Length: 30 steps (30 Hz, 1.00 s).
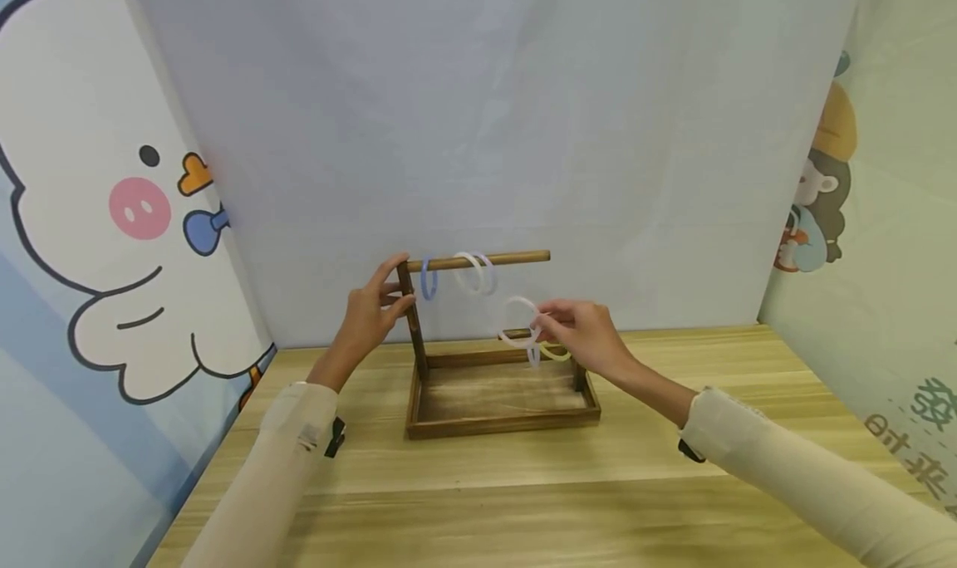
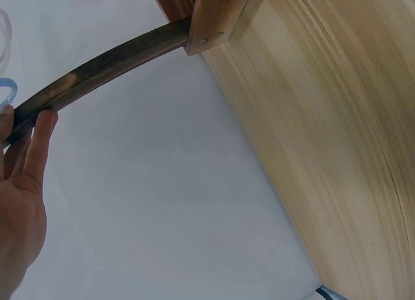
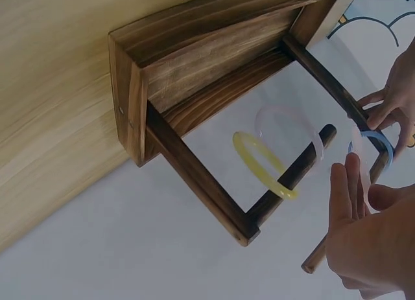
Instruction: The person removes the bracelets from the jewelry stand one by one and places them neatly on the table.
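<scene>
A brown wooden bangle stand has a tray base and two bars at different heights. My left hand grips the top of its taller left post, thumb on one side and fingers on the other. From the upper bar hang a blue bangle, a white bangle and a pale lavender bangle. In front of the stand, my right hand pinches a pale pinkish-white bangle by its edge. A yellow bangle and a clear pale bangle hang on the lower bar.
The stand rests on a light wooden table. Behind it hangs a plain pale backdrop. Cartoon-printed panels stand at the left, with a large white duck, and at the right.
</scene>
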### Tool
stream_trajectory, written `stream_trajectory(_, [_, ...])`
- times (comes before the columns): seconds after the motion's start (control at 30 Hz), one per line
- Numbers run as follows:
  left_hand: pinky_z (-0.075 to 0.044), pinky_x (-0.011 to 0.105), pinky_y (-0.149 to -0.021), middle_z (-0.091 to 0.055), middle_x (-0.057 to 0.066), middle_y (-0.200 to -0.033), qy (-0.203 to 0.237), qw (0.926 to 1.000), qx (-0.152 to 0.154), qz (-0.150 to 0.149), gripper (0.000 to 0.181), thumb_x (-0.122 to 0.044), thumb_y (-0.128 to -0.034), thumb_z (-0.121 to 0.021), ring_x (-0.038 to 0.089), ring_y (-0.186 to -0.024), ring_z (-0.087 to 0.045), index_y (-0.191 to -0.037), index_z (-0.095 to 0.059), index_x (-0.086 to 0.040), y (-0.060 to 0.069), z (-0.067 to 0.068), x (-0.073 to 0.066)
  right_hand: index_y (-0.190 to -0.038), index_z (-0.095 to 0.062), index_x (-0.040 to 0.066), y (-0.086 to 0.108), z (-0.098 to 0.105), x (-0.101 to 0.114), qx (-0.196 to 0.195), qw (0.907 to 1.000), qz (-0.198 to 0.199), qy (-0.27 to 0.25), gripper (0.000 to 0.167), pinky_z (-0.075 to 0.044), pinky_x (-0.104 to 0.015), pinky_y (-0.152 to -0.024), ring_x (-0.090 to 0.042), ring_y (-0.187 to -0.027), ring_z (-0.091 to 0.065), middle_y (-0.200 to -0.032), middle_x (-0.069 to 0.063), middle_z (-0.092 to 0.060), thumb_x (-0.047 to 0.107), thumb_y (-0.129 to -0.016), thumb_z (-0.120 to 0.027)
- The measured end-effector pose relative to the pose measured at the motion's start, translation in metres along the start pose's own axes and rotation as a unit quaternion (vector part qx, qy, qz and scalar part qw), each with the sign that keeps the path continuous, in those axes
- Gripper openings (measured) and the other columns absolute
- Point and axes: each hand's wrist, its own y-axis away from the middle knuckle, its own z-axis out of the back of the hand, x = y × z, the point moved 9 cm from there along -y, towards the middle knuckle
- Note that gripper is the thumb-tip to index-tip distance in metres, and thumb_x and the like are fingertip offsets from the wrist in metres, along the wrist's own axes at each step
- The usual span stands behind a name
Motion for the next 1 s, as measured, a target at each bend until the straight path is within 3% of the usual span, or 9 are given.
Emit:
stream_trajectory(0.27, [-0.068, 0.038, -0.075, -0.072, 0.029, -0.115, -0.003, 0.9999, 0.006, 0.010, 0.072, 0.000, -0.0948, -0.074, 0.038, -0.098, -0.076, -0.157, -0.044, -0.020, 0.001, 0.000, 0.002, -0.123, -0.070, -0.007, 0.009, -0.029, -0.002, 0.036, 0.9991, -0.001, -0.024, 0.023, -0.067, -0.040, -0.080, -0.034, -0.090, -0.077, -0.102, -0.017, -0.078, 0.004, -0.104, -0.064])
stream_trajectory(0.67, [-0.068, 0.042, -0.074, -0.072, 0.031, -0.114, -0.008, 0.9999, 0.003, 0.006, 0.072, 0.002, -0.0936, -0.075, 0.040, -0.095, -0.076, -0.156, -0.044, -0.016, 0.002, -0.002, 0.000, -0.118, -0.072, -0.008, 0.020, -0.079, -0.005, 0.081, 0.9942, 0.003, -0.072, 0.020, -0.067, -0.029, -0.078, -0.025, -0.086, -0.078, -0.100, -0.018, -0.077, 0.002, -0.103, -0.064])
stream_trajectory(1.0, [-0.068, 0.041, -0.074, -0.072, 0.030, -0.114, -0.001, 1.0000, 0.001, -0.001, 0.072, 0.002, -0.0938, -0.075, 0.040, -0.097, -0.076, -0.156, -0.045, -0.017, -0.001, -0.003, -0.002, -0.115, -0.070, -0.015, 0.034, -0.129, -0.015, 0.119, 0.9889, 0.013, -0.089, 0.020, -0.066, -0.048, -0.076, -0.044, -0.086, -0.076, -0.102, -0.031, -0.074, -0.002, -0.101, -0.065])
